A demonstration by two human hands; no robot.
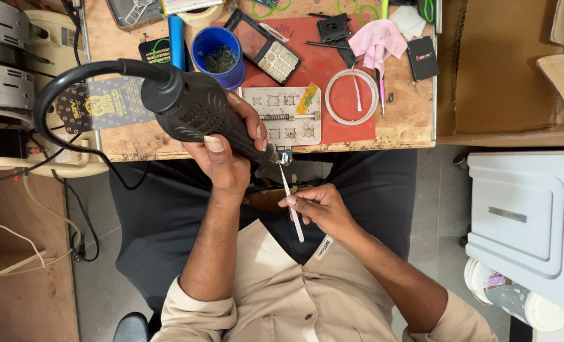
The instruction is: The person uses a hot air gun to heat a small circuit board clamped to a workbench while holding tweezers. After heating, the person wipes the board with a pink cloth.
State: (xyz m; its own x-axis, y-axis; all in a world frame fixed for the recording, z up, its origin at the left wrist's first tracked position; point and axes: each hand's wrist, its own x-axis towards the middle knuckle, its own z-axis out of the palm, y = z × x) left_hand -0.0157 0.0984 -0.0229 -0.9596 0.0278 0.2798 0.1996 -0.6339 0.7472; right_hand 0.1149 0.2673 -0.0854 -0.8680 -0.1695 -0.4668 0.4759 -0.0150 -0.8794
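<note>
1. Nearest the camera, the right hand (317, 209) pinches a thin white tool (291, 202) between fingertips, its tip raised to a small metal piece (284, 156) held over the lap, just off the near table edge.
2. Just beyond, the left hand (228, 155) wraps closed around a black hot-air handpiece (196, 107), nozzle touching or nearly touching that piece — the frame cannot settle which.
3. Risk, as judged: the piece sits unsupported at the tool's tip, so a slip could drop it or bring hot air onto fingers.
4. Farther off — a metal jig plate (282, 115), blue cup (217, 56) and red mat (333, 76) on the wooden table (409, 126).
</note>
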